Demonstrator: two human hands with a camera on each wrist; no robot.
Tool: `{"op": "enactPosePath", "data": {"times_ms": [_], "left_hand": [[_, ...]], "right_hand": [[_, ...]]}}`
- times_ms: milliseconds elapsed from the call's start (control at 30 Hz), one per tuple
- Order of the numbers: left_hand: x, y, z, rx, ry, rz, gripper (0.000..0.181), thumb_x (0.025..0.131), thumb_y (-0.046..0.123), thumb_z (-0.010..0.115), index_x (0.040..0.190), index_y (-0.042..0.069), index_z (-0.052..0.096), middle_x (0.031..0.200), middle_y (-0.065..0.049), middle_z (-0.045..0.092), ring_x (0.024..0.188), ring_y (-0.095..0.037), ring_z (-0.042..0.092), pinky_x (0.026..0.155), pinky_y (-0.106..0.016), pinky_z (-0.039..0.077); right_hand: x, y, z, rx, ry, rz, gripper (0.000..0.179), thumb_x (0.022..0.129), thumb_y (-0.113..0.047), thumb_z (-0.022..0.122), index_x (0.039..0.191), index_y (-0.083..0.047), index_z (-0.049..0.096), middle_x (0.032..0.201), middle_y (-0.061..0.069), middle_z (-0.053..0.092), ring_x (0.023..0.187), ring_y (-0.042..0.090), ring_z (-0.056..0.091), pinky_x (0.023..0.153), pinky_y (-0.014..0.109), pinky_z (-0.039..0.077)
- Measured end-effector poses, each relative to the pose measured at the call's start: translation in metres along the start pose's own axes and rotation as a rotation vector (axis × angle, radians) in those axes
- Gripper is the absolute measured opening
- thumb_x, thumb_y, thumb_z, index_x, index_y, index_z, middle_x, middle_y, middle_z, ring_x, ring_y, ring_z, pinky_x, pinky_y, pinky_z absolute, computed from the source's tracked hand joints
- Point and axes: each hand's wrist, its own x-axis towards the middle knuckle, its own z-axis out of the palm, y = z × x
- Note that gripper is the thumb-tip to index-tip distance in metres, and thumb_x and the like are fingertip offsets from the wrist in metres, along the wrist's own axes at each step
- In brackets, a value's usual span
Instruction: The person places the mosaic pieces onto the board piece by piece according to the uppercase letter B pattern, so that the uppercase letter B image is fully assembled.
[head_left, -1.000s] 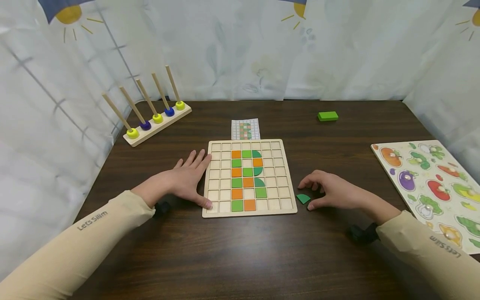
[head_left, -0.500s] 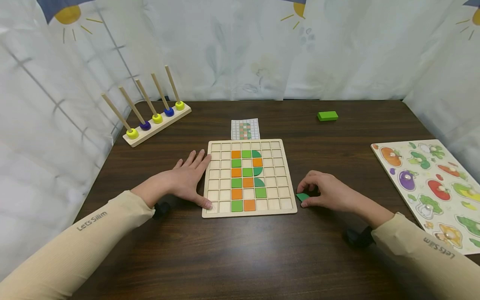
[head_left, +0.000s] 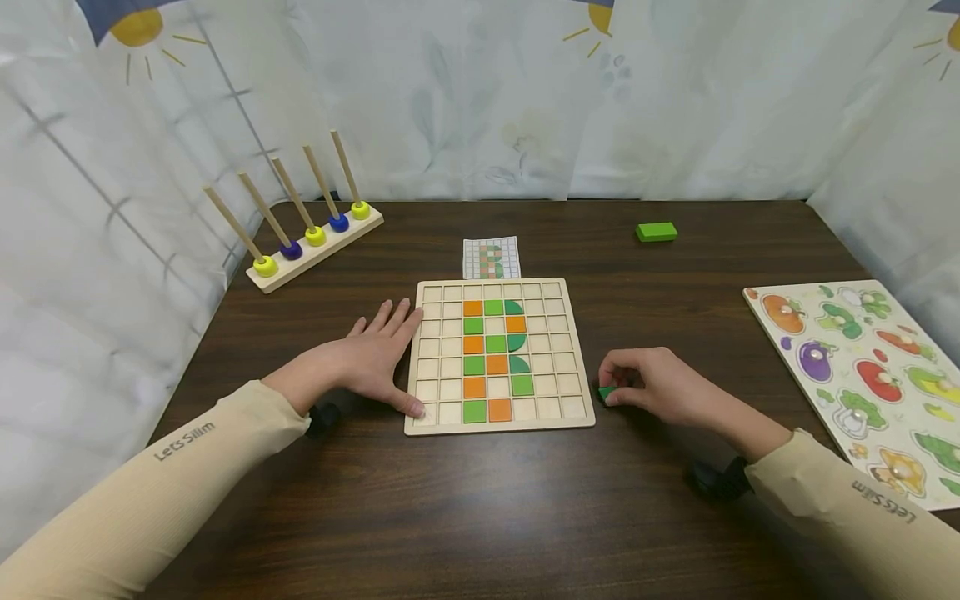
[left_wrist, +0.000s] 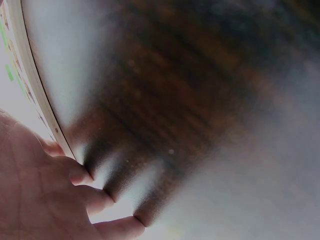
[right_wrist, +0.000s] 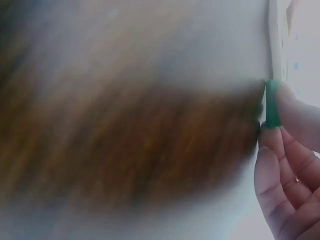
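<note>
A square wooden grid board lies on the dark table, with orange, light green and dark green tiles set in its middle columns. My left hand rests spread at the board's left edge, thumb on the near left corner; in the left wrist view its fingertips touch the table beside the board. Just off the board's right edge, my right hand pinches a dark green quarter-round tile between thumb and fingers. The right wrist view shows that tile edge-on; the fingers partly hide it from above.
A small pattern card lies against the board's far edge. Back left stands a peg stacker with yellow and blue rings. A green block sits at the back right, and a vegetable puzzle board lies far right.
The right hand has closed its thumb and fingers on the green tile, which lay flat on the table and is now tilted up. The left hand and board have stayed put.
</note>
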Motion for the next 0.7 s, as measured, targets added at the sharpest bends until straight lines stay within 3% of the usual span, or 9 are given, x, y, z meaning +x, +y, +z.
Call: {"op": "enactPosePath", "data": {"times_ms": [100,300,533,700], "left_hand": [[0.0,0.0,0.0,0.0,-0.002,-0.001,0.144,0.071,0.072,0.08,0.164,0.002,-0.005,0.17,-0.026,-0.011,0.156,-0.052,-0.008,0.118,-0.075,0.006],[0.0,-0.001,0.0,0.0,-0.006,-0.002,0.144,0.071,0.073,0.079,0.164,0.003,-0.005,0.17,-0.026,-0.011,0.156,-0.051,-0.008,0.119,-0.075,0.006],[0.001,-0.001,0.001,0.007,-0.005,-0.003,0.144,0.071,0.074,0.079,0.164,0.003,-0.006,0.17,-0.026,-0.012,0.156,-0.051,-0.009,0.119,-0.075,0.006],[0.0,-0.001,0.0,0.008,-0.007,0.0,0.144,0.071,0.073,0.079,0.164,0.002,-0.006,0.17,-0.026,-0.011,0.156,-0.051,-0.009,0.119,-0.075,0.006]], "right_hand": [[0.001,-0.001,0.0,0.025,0.023,0.014,0.014,0.088,-0.013,0.08,0.092,-0.02,0.068,0.088,-0.009,0.068,0.081,0.007,0.059,0.073,0.026,0.051],[0.007,-0.012,0.002,0.114,0.037,0.03,0.014,0.091,-0.01,0.077,0.105,-0.012,0.074,0.093,-0.004,0.07,0.085,0.011,0.062,0.076,0.024,0.052],[0.02,-0.027,0.014,0.283,0.018,0.076,0.009,0.093,-0.009,0.074,0.102,-0.008,0.075,0.09,0.002,0.069,0.08,0.016,0.06,0.071,0.024,0.05],[0.027,-0.035,0.021,0.434,-0.023,0.104,0.012,0.094,-0.01,0.073,0.104,-0.004,0.075,0.095,0.007,0.074,0.078,0.015,0.067,0.071,0.024,0.054]]}}
